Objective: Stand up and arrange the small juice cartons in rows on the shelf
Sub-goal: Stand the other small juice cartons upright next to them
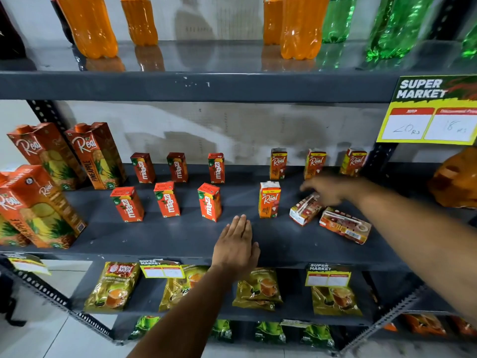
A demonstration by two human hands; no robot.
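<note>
On the dark grey shelf (180, 236), several small red Maaza cartons (209, 201) stand upright in two rows. To their right, three small Real cartons (278, 164) stand at the back and one more Real carton (269, 199) stands in front. Two small cartons lie flat at the right: one (304, 211) under my right hand, the other (344, 224) nearer the front. My right hand (327, 189) hovers blurred over the first fallen carton, fingers spread, holding nothing. My left hand (236, 248) rests flat and open on the shelf's front.
Tall Real pineapple cartons (96, 153) stand at the left of the same shelf. Orange and green soda bottles (299, 27) line the shelf above. A yellow price card (428, 112) hangs at the right. Tea packets (113, 286) lie on the shelf below.
</note>
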